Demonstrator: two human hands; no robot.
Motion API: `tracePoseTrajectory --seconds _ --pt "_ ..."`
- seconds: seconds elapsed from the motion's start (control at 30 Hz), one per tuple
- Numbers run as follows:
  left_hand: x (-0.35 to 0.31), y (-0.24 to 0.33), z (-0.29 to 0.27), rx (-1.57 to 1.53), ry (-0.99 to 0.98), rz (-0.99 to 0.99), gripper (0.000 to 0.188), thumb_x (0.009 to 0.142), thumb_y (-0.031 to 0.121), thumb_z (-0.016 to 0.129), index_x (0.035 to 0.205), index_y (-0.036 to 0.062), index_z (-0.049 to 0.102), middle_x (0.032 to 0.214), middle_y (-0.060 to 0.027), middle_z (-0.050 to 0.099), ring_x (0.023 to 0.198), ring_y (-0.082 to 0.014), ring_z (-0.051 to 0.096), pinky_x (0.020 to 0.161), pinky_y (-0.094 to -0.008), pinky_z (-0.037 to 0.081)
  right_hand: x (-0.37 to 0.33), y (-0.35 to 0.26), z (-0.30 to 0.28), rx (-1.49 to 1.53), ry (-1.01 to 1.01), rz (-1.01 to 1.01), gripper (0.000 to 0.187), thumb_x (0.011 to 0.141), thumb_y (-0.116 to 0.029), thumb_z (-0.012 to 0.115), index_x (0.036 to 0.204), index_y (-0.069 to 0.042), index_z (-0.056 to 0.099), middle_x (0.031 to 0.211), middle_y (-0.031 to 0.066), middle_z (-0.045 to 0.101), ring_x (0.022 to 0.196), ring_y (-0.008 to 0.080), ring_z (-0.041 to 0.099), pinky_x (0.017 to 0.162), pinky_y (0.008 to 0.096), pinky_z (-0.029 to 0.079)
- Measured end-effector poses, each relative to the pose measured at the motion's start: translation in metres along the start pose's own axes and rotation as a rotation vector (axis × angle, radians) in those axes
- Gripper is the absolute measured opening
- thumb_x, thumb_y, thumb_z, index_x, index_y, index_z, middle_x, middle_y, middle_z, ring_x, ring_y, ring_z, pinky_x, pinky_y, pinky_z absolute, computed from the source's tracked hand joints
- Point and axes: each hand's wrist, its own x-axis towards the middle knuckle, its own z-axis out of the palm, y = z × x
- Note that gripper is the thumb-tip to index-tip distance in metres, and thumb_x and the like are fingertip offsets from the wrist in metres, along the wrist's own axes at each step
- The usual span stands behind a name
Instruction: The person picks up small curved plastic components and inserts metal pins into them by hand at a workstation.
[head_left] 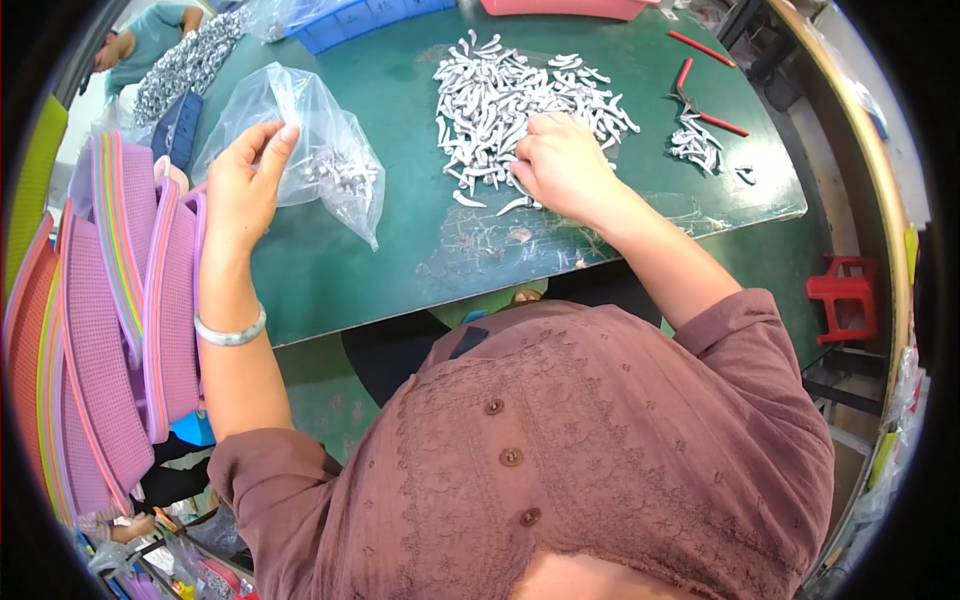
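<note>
Above a scuffed table point(415, 200), left hand point(247, 182) curls at a filmy bag point(325, 125), right hand point(562, 165) over curved grey pieces point(492, 112), grips unclear.

1. Looks like a workshop.
2. Shows in the heap of small grey parts point(490, 110) spread over a scuffed green table point(350, 290).
3. Shows too in red-handled pliers point(724, 124) beside a smaller pile point(695, 146).
4. Shows again in a blue bin point(368, 27) and another person point(152, 45) near a shiny heap point(188, 72).

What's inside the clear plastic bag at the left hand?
Small silver-grey pieces, bunched in the right part of the clear plastic bag. Any beneath the outer ones are hidden; whatever the left hand covers can't be seen.
</note>
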Motion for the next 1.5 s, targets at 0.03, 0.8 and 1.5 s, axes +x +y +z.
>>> tracePoseTrajectory --seconds 0.03,0.8,1.5 --pt "-0.006 0.006 0.002 0.042 0.072 0.066 0.024 0.082 0.018 0.057 0.095 -0.0021 0.058 0.078 -0.0051 0.059 0.074 -0.0117 0.053 0.07 -0.024 0.042 0.001 0.0 0.001 -0.025 0.01 0.0 0.012 0.07 -0.015 0.06 0.066 -0.004 0.059 0.067 0.0077 0.05 0.068 0.0258 0.051 0.063 0.0367 0.041" --pt "-0.075 0.051 0.136 -0.97 -0.172 -0.202 0.025 0.079 -0.001 0.058 0.103 -0.001 0.055 0.089 -0.0023 0.057 0.08 -0.0072 0.051 0.073 -0.0185 0.042 -0.015 -0.026 -0.003 1.67 -0.183 0.649 0.009 0.079 -0.011 0.061 0.08 -0.002 0.06 0.071 -0.0016 0.056 0.062 0.0047 0.046 0.057 0.019 0.038" --pt "-0.077 0.051 0.151 -1.017 -0.336 -0.463 0.018 0.082 0.004 0.053 0.099 -0.0026 0.052 0.08 -0.0066 0.059 0.063 -0.0095 0.055 0.057 -0.0198 0.045 -0.013 -0.041 -0.003 1.498 -0.036 0.505 0.006 0.081 -0.007 0.056 0.082 -0.001 0.058 0.079 -0.0002 0.055 0.075 0.0067 0.05 0.068 0.0205 0.041"
